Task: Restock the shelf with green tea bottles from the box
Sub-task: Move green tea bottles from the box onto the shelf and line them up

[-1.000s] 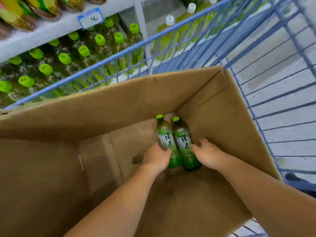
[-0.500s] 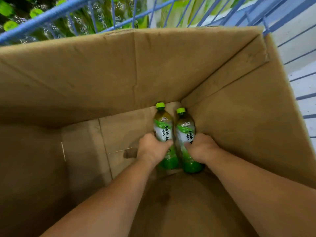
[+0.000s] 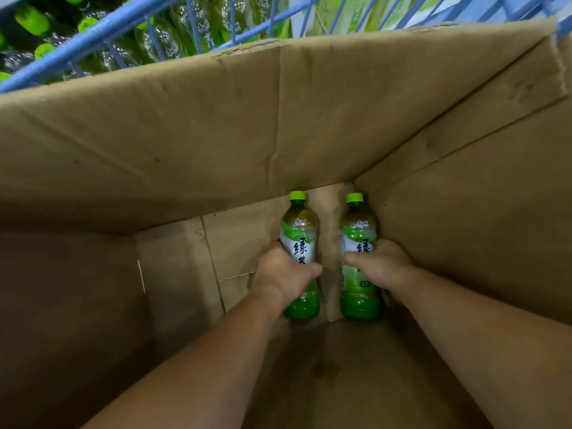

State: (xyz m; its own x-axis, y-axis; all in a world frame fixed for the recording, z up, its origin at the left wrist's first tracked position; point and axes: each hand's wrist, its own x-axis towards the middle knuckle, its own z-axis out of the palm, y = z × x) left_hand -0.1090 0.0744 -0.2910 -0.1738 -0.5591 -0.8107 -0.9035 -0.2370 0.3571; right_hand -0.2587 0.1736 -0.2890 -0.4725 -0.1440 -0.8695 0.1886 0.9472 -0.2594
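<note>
1. Well, both bottles are deep in the box (image 3: 216, 134), near its far right corner, a little apart, green caps pointing at the far wall.
2. The left hand (image 3: 283, 270) has its fingers curled round the left bottle (image 3: 298, 230) at mid-label. The right hand (image 3: 382, 264) grips the right bottle (image 3: 357, 230) the same way.
3. They look full, so I'd judge them fairly heavy. The plastic seems stiff but smooth and the label slick, so the middle of the body is the sound hold.
4. Beyond the box's far wall, through the blue cart (image 3: 93, 35) bars, shelf bottles (image 3: 161, 41) show.
</note>
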